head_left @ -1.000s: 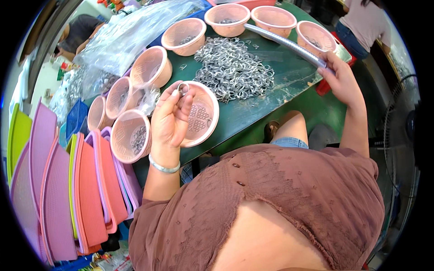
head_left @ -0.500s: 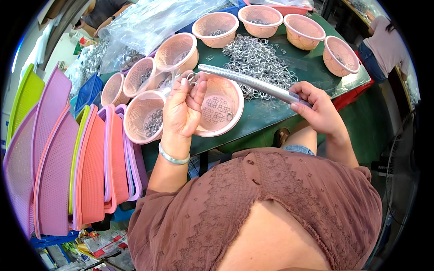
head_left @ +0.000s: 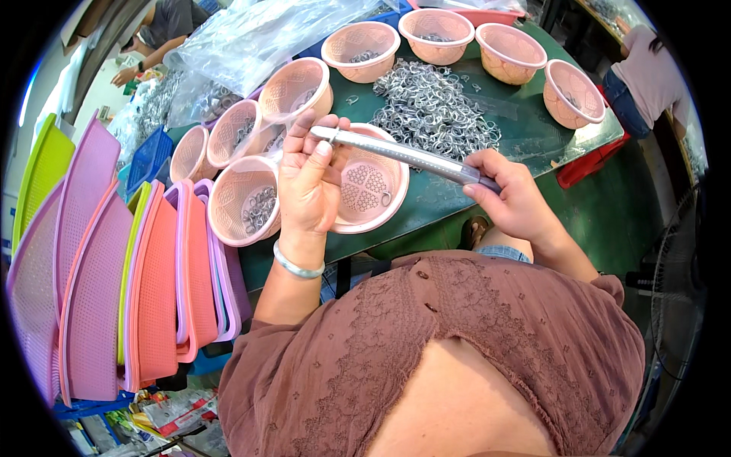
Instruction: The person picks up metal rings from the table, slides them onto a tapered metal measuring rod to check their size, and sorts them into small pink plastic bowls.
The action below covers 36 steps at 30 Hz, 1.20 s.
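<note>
My right hand (head_left: 514,194) is closed round the dark handle of a silver ring mandrel (head_left: 403,154), a tapered rod with fine marks. The rod slants up to the left, its thin tip at my left hand (head_left: 307,190). Thumb and fingers of my left hand pinch a small metal ring (head_left: 334,135), which sits about the rod near its tip. Below, partly behind my left hand, stands a pink basket (head_left: 402,204) with a ring in it. A heap of silver rings (head_left: 434,107) lies on the green table beyond the mandrel.
Several pink baskets, such as one with rings (head_left: 221,217), curve round the table (head_left: 449,199). Stacked purple, orange and green baskets (head_left: 156,289) lean at the left. Clear plastic sheeting (head_left: 236,49) lies far left. Other people (head_left: 171,30) are at the back; a fan (head_left: 674,289) stands right.
The mandrel has moved left and slightly down, and its tip has passed into the ring at my left hand. A co-worker's arm at the far left has reached further into view.
</note>
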Available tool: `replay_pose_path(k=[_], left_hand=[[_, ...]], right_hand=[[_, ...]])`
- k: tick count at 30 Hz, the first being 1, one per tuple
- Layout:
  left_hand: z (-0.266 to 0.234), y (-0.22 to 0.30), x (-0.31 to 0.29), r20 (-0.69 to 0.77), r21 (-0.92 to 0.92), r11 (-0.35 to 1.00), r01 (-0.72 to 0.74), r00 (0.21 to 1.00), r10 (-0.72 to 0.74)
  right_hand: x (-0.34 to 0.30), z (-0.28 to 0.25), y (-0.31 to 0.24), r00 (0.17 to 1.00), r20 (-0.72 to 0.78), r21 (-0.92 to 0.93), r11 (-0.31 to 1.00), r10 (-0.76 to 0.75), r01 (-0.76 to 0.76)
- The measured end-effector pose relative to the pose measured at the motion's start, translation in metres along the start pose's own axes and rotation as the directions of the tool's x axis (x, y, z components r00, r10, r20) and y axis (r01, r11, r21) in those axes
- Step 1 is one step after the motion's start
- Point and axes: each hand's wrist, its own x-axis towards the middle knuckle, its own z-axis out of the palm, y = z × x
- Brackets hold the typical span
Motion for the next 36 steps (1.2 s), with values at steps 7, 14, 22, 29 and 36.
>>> replay_pose_path(k=[7,14,22,29,36], left_hand=[[0.011,-0.006,-0.005,0.029,-0.024,0.996,0.087,0.996,-0.086],[0.006,-0.007,-0.007,-0.003,0.062,0.996,0.071,0.997,-0.071],[0.014,-0.010,-0.009,0.052,0.280,0.959,0.048,0.996,-0.066],[0.014,-0.013,-0.004,0.083,0.399,0.917,0.019,0.995,-0.057],[0.014,-0.011,-0.001,0.129,0.466,0.885,-0.001,0.989,-0.067]], right_hand=[[0.009,0.026,0.007,0.949,-0.162,-0.255,0.940,-0.272,0.226],[0.017,0.034,0.010,0.910,-0.187,-0.297,0.905,-0.369,0.305],[0.021,0.039,0.013,0.909,-0.178,-0.273,0.906,-0.377,0.322],[0.027,0.042,0.014,0.911,-0.189,-0.232,0.918,-0.367,0.321],[0.027,0.040,0.015,0.914,-0.189,-0.216,0.923,-0.358,0.317]])
